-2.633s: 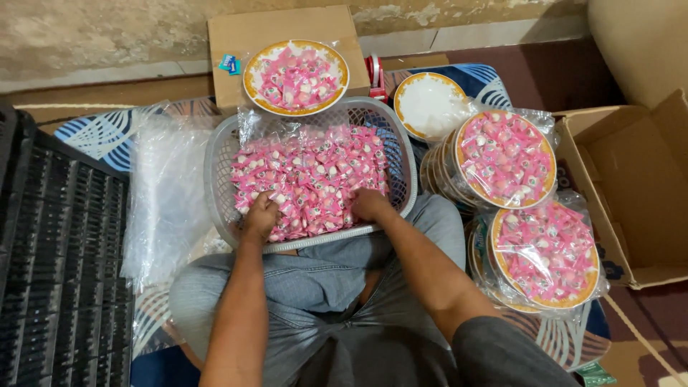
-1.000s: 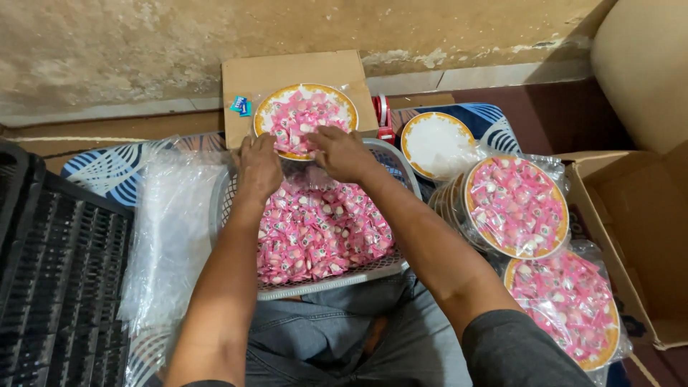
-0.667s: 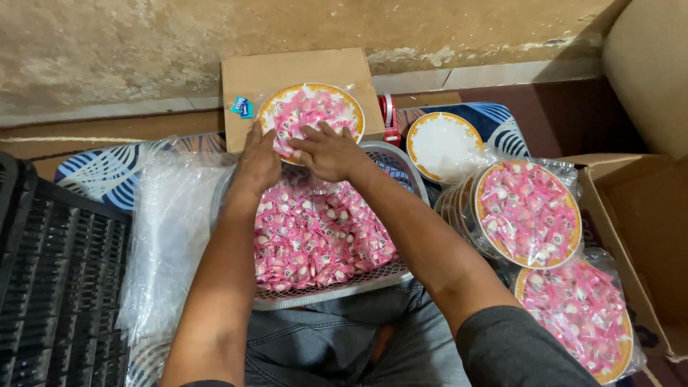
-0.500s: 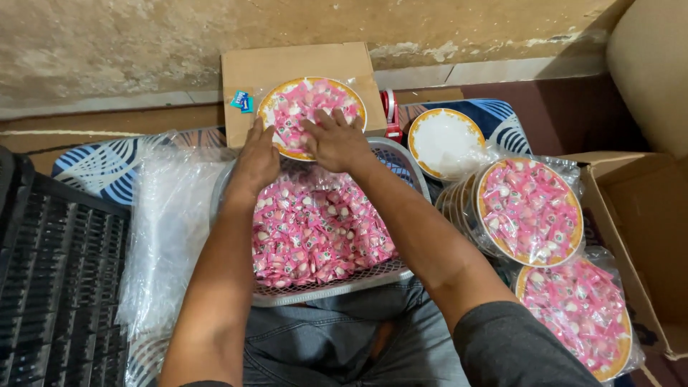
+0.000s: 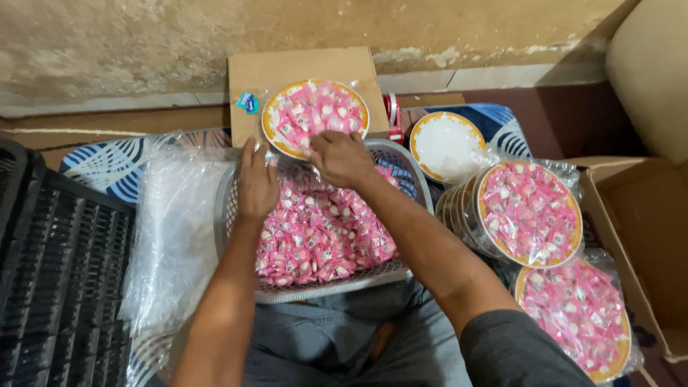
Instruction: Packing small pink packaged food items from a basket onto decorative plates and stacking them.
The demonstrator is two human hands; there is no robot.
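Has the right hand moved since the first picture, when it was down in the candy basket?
Yes. The right hand has moved away from the body, from the basket's near side to its far rim, at the candy-filled plate.

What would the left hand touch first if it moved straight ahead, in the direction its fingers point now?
Probably the plate of pink candies in its clear bag. The left hand lies at the far rim of the basket, fingers pointing up-frame, and the plate's near edge sits just beyond them. Depth is unclear.

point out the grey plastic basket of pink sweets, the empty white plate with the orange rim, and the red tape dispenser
grey plastic basket [image 5: 330,288], head view, near rim
empty white plate with orange rim [image 5: 446,143], head view, centre
red tape dispenser [image 5: 393,118], head view, visible edge
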